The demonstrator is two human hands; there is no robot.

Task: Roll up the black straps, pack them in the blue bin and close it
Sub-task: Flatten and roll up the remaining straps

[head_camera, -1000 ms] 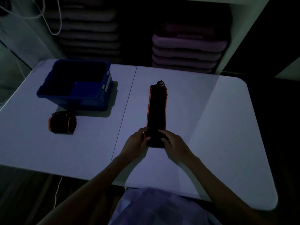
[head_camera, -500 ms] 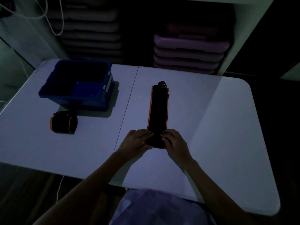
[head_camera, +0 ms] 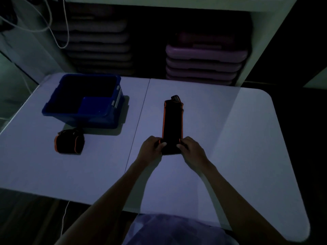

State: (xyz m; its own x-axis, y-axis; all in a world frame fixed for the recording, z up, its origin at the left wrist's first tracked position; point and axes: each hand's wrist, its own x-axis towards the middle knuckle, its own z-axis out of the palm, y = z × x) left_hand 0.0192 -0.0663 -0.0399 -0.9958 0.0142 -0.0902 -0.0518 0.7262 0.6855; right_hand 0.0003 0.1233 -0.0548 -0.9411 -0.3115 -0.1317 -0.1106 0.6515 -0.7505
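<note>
On the white desk (head_camera: 230, 138), right of the centre seam: one black strap (head_camera: 172, 121) with orange edging lies flat, long axis running away from the person, buckle end pointing toward the shelves. Near end is curled into a small roll. Left hand (head_camera: 150, 150) and right hand (head_camera: 192, 150) both pinch that roll, one at each side edge. Far left: open blue bin (head_camera: 83, 110). Rolled strap (head_camera: 69, 141) sits just in front of the bin, apart from it.

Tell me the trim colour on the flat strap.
Orange edging on the black strap, seen in the head view.
</note>
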